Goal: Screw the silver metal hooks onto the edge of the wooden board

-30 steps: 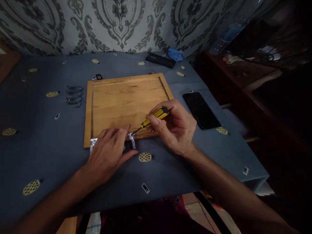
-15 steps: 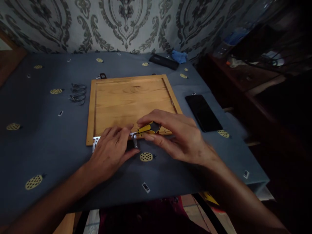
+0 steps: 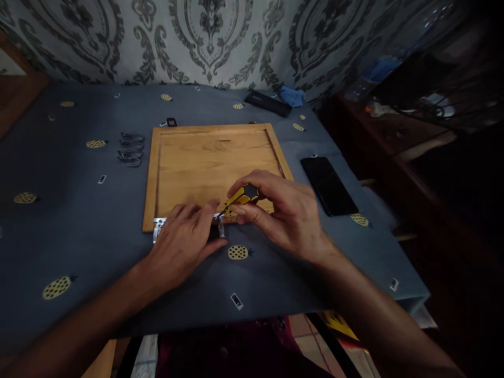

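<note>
A framed wooden panel (image 3: 197,168) lies flat on the table. At its near edge sits a shiny metal bracket (image 3: 158,226) with a dark part partly visible below; its middle is hidden under my left hand (image 3: 183,233). The fingers of that hand lie over the bracket, its thumb along the near side, gripping it against the panel. In my right hand (image 3: 289,212) is a yellow and black screwdriver (image 3: 242,195), pinched between thumb and fingers. The screwdriver is tilted, its tip down at the bracket's right end.
Several curved metal hooks (image 3: 130,149) lie left of the panel. A black phone (image 3: 329,186) is to its right. Behind it are a dark oblong case (image 3: 268,103) and a crumpled blue cloth (image 3: 292,96). A small black loop (image 3: 171,122) shows at the panel's far edge.
The screwdriver has tilted more steeply, and my right hand has turned and lifted slightly with it. My left hand stays on the bracket. The whole view has shifted a little.
</note>
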`<state>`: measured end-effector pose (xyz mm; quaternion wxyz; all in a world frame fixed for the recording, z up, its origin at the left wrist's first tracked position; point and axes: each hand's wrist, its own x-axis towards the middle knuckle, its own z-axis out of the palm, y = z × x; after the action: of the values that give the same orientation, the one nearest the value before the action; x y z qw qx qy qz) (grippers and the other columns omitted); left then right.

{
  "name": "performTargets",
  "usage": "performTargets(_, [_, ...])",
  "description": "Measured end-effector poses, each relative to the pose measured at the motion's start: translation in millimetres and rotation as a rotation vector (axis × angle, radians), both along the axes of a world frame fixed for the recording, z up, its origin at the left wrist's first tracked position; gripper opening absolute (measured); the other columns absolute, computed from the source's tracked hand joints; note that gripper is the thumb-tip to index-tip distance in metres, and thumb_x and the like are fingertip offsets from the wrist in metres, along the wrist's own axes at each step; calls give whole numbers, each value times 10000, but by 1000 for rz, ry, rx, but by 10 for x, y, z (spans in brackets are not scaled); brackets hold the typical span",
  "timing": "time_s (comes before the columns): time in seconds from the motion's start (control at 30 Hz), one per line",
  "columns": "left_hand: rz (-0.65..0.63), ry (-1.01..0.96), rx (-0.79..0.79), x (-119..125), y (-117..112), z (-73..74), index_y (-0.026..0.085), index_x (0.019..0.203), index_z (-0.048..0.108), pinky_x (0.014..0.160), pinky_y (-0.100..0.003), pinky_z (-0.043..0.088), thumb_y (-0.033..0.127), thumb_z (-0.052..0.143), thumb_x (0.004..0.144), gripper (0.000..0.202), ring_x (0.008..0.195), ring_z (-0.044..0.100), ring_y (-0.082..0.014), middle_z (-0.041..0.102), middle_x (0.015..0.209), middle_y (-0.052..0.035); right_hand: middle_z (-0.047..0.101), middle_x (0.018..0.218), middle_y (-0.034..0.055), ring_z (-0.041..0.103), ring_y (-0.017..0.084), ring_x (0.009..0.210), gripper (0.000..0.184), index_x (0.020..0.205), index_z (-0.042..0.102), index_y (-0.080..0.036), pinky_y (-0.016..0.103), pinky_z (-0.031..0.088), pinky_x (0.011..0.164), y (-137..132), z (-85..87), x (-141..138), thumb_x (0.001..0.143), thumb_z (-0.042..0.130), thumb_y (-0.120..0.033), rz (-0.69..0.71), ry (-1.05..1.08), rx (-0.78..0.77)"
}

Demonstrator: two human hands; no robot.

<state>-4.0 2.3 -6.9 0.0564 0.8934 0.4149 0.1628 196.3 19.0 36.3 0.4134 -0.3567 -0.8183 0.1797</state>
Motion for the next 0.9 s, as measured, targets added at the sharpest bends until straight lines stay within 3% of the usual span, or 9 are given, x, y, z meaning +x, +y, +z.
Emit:
performTargets(0.13, [-7, -14, -13, 1, -6, 2, 167, 1247, 435, 822, -434, 512, 348, 730, 864, 516, 940, 649, -298, 695, 1012, -95, 704, 899, 47, 702, 181, 857, 115, 1020, 620, -196, 320, 566, 769, -14, -13, -4, 949, 614, -286, -18, 3, -16])
performTargets(0.33, [13, -27, -48, 7, -13, 8, 173, 1281, 427, 862, -451, 508, 347, 701, 887, 511, 1001, 649, -305, 700, 1053, -98, 670, 912, 39, 653, 144, 764, 102, 1023, 589, -194, 289, 537, 683, -19, 20, 0, 971, 559, -276, -10, 9, -64])
performTargets(0.47, [1, -31, -20, 10, -14, 3, 159, 1284, 410, 853, -447, 510, 340, 696, 890, 520, 991, 649, -309, 701, 1050, -109, 662, 966, 65, 626, 189, 942, 103, 1015, 583, -187, 362, 514, 859, -60, 62, -55, 977, 522, -262, -41, 18, -81])
performTargets(0.57, [-7, -35, -3, 7, -12, -17, 166, 1302, 383, 838, -448, 510, 350, 638, 928, 489, 980, 650, -307, 700, 1038, -100, 656, 1060, 63, 626, 188, 1034, 98, 1054, 563, -204, 368, 506, 922, -82, 40, -149, 976, 512, -235, 28, 212, -255])
performTargets(0.7, [-9, -34, 14, -3, -8, -47, 162, 1261, 392, 822, -458, 511, 385, 639, 924, 473, 925, 651, -302, 700, 1003, -96, 601, 921, 12, 594, 148, 825, 45, 989, 519, -228, 312, 521, 751, -58, -65, -314, 944, 525, -233, 157, 571, -514])
performTargets(0.9, [-11, -37, -15, 4, 0, -17, 163, 1220, 421, 794, -444, 514, 372, 658, 914, 440, 922, 644, -303, 698, 952, -84, 425, 646, -48, 389, 111, 591, 348, 745, 473, -224, 263, 368, 560, 14, -167, -502, 969, 515, -487, 166, 801, -525])
